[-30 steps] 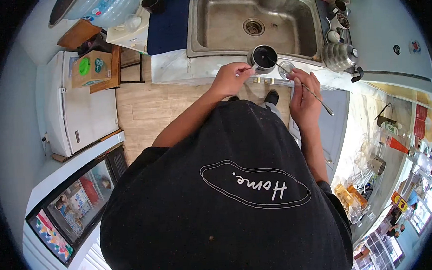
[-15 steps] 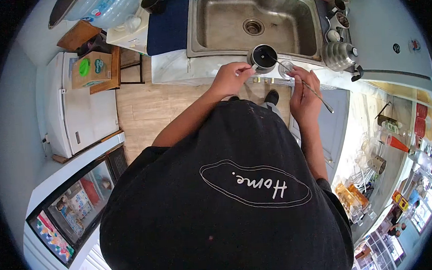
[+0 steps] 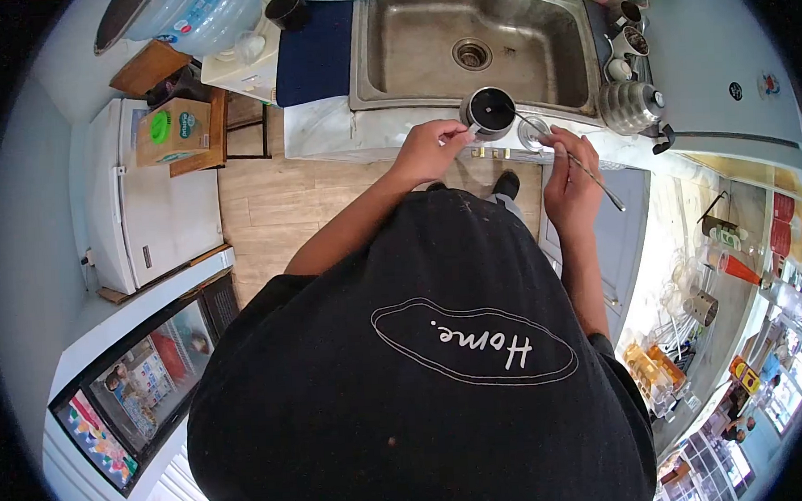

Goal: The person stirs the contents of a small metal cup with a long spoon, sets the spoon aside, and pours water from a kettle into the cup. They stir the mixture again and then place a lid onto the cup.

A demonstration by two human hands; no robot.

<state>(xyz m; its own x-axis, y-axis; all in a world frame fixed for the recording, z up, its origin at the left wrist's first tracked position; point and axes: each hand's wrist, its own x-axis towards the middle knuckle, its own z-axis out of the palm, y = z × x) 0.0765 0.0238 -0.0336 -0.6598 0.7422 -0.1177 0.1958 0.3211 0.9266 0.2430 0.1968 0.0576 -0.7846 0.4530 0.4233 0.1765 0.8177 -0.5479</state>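
Note:
A metal cup [image 3: 490, 113] with dark liquid stands on the counter strip in front of the sink. My left hand [image 3: 434, 148] is closed on its handle at the cup's left side. In my right hand [image 3: 573, 173] is a long thin metal spoon [image 3: 610, 197], pinched between the fingers; one end reaches into the cup and the other points down to the right. A small clear glass [image 3: 531, 134] stands just right of the cup, close to my right fingertips, which partly cover it.
The steel sink [image 3: 418, 35] lies beyond the cup. A metal kettle [image 3: 629, 106] stands to its right, with small cups [image 3: 628, 42] behind. On the left are a dark blue mat [image 3: 314, 66], a black cup [image 3: 288, 11] and large water bottles [image 3: 203, 17].
The whole view has shifted slightly. My right hand and the spoon have moved a little to the right and down. My left hand keeps its hold on the cup.

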